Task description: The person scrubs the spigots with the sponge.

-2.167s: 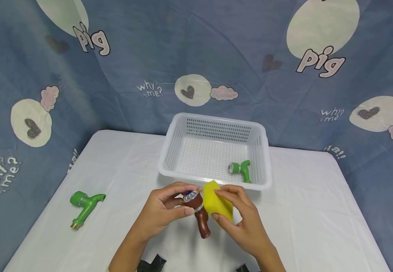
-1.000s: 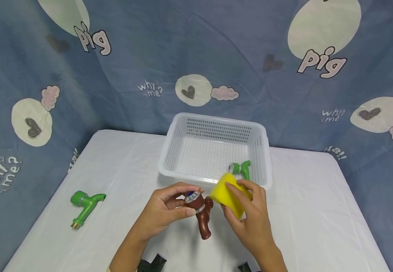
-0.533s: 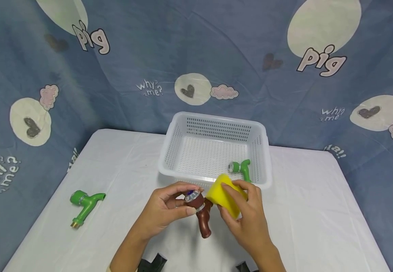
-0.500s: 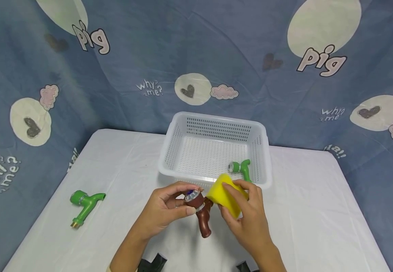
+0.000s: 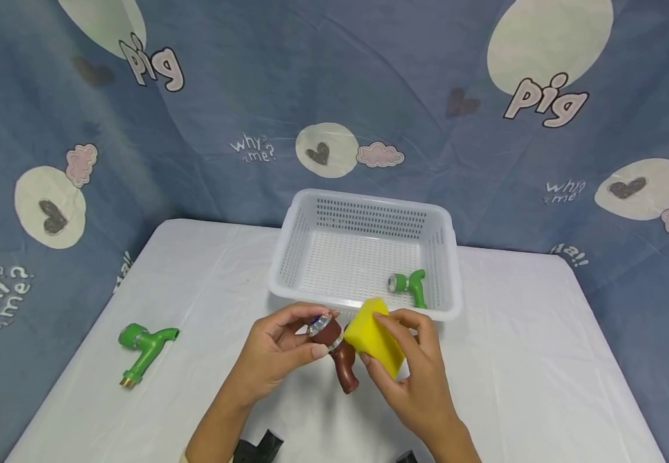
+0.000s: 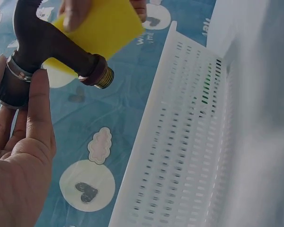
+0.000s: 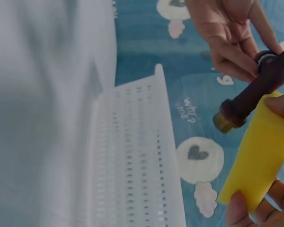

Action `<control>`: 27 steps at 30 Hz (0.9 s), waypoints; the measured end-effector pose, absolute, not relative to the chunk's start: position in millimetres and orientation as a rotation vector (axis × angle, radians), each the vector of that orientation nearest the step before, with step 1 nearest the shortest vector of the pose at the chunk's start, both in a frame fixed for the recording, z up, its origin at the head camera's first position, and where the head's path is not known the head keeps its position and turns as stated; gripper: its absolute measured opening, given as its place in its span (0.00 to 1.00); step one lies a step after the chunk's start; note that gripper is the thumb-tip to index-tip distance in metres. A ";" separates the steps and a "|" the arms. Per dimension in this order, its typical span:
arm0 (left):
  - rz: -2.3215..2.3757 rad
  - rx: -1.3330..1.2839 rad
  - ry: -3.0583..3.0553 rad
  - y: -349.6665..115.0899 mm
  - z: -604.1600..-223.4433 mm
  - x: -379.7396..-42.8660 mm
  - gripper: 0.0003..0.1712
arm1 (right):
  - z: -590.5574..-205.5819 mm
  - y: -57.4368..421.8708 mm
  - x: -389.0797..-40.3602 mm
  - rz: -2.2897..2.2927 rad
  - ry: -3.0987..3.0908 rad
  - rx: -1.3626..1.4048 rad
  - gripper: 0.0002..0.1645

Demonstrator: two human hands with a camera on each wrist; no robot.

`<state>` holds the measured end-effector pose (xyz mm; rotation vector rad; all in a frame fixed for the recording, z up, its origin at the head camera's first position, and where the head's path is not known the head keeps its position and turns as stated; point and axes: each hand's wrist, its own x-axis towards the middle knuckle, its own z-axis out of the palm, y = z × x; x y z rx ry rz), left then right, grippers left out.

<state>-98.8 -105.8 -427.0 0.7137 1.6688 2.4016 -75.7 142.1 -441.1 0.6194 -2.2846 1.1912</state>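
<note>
My left hand (image 5: pixel 279 347) grips a brown faucet (image 5: pixel 344 368) by its round knob end, which has a silvery cap with a blue centre. In the left wrist view the brass threaded inlet of the faucet (image 6: pixel 68 49) sticks out sideways. A yellow sponge (image 5: pixel 376 337) is pinched between the thumb and fingers of my right hand (image 5: pixel 418 373). The sponge lies against the faucet's body and hides part of it in the head view. In the right wrist view the sponge (image 7: pixel 260 156) sits just beside the faucet (image 7: pixel 260 90).
Beyond the hands stands a white perforated basket (image 5: pixel 294 257) with a green faucet (image 5: pixel 412 286) in its right part. Another green faucet (image 5: pixel 148 347) lies on the white-covered table (image 5: pixel 207 289) at the left. Black objects (image 5: pixel 259 447) show at the near edge. A patterned blue cloth (image 5: pixel 224 83) hangs behind.
The right hand drew the sponge off the faucet to the right, uncovering its inlet end, then brought it back left against it. The left hand has raised and tilted the faucet slightly.
</note>
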 end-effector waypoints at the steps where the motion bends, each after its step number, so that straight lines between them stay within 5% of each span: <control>1: 2.405 0.712 1.679 -106.0 -426.8 -98.7 0.25 | -442.0 142.1 -76.4 1.169 -2.298 0.607 0.36; 9: 2.432 0.615 1.729 -108.3 -424.9 -98.2 0.28 | -444.3 151.3 -85.0 0.970 -2.337 0.501 0.42; 16: 2.427 0.631 1.839 -111.2 -425.3 -99.7 0.33 | -438.7 154.8 -83.5 1.211 -2.156 0.636 0.37; 27: 2.416 0.509 1.902 -110.7 -424.2 -101.0 0.25 | -445.9 139.6 -78.2 1.226 -2.138 0.875 0.47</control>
